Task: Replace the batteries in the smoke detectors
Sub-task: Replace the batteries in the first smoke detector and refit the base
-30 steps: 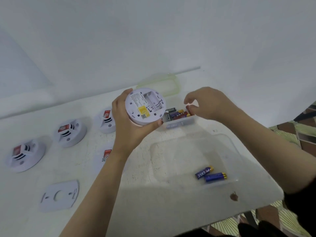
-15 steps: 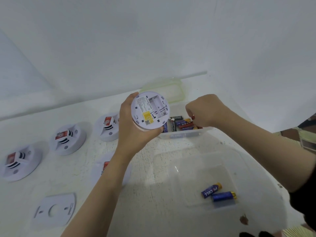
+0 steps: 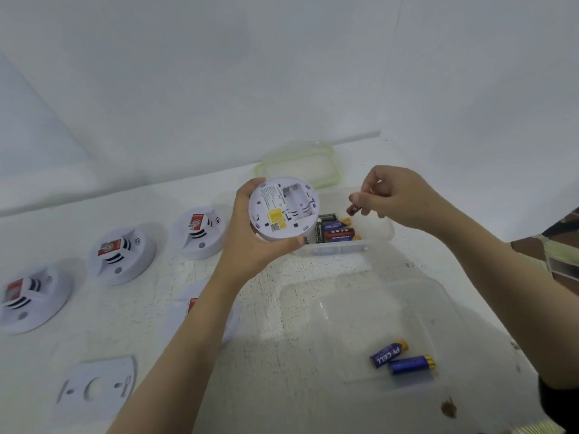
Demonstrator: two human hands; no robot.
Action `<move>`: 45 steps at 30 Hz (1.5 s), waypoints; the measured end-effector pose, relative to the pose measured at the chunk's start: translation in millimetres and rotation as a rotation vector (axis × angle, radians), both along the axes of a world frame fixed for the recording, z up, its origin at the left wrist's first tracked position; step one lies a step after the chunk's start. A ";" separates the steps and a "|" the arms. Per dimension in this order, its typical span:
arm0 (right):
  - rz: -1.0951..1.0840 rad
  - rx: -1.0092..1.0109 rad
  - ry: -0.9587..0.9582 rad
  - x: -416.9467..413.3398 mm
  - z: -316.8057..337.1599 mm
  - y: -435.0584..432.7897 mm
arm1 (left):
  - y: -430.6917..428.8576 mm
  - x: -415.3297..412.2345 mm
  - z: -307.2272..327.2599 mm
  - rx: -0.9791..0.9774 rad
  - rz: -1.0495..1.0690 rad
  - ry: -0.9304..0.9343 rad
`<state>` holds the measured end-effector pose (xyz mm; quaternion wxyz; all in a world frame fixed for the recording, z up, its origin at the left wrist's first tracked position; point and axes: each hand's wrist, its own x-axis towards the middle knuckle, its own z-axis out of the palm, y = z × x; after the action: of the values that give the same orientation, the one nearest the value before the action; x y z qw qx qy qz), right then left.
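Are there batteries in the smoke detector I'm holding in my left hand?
No, the battery compartment of the smoke detector is empty; the red battery is pinched in the right hand.

The left forearm [image 3: 200, 321] covers most of a fourth smoke detector [image 3: 180, 311] on the table, with only a red label corner peeking out. The leftmost smoke detector [image 3: 31, 296] runs off the frame's edge. The right hand [image 3: 398, 195] swallows most of a red battery [image 3: 351, 210], possibly an AA. Print on the held smoke detector [image 3: 283, 208] is too small to read.
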<state>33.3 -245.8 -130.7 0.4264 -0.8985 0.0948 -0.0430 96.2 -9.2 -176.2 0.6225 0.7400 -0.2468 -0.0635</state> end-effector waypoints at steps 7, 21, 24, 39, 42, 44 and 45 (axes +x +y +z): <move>-0.052 0.209 -0.070 -3.7 -6.5 -3.2 | -3.1 -8.1 -3.1 -0.016 -0.021 0.026; 0.085 0.502 -0.302 -1.6 8.7 36.3 | -3.0 -17.9 2.3 0.081 -0.016 -0.134; 0.126 0.409 -0.356 0.1 8.8 47.9 | -4.8 -16.6 5.7 0.076 -0.013 -0.177; 0.196 0.103 -0.481 2.8 6.0 42.7 | -11.1 -15.7 19.6 0.032 0.013 -0.275; 0.187 0.051 -0.509 0.9 5.4 42.5 | -10.9 -16.0 20.6 0.021 0.018 -0.272; 0.194 0.004 -0.540 -0.1 5.1 43.1 | -10.4 -16.9 22.5 0.017 0.022 -0.272; 0.195 -0.008 -0.558 -0.4 4.7 43.4 | -10.4 -17.5 23.4 0.014 0.027 -0.270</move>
<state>32.8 -202.4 -126.0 0.4344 -0.8587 -0.1130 -0.2474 78.7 -19.6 -152.8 0.5792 0.7494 -0.3179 0.0430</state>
